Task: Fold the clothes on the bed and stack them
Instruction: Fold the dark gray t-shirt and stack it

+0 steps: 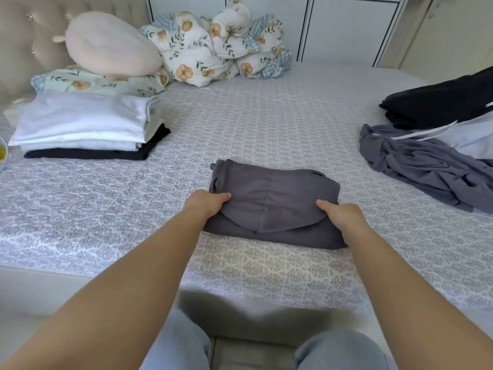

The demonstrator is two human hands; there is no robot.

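A folded dark grey garment lies on the patterned bedspread near the bed's front edge. My left hand grips its left side, thumb on top and fingers tucked under the fabric. My right hand grips its right side the same way. At the left stands a stack of folded clothes, white pieces on top of a black one. At the right lies an unfolded pile: a crumpled grey garment, a light blue piece and a black garment.
A pink plush cushion rests on a floral pillow by the padded headboard. A bundled floral quilt lies at the back. White cupboards stand behind the bed. My knees in light jeans are below the bed edge.
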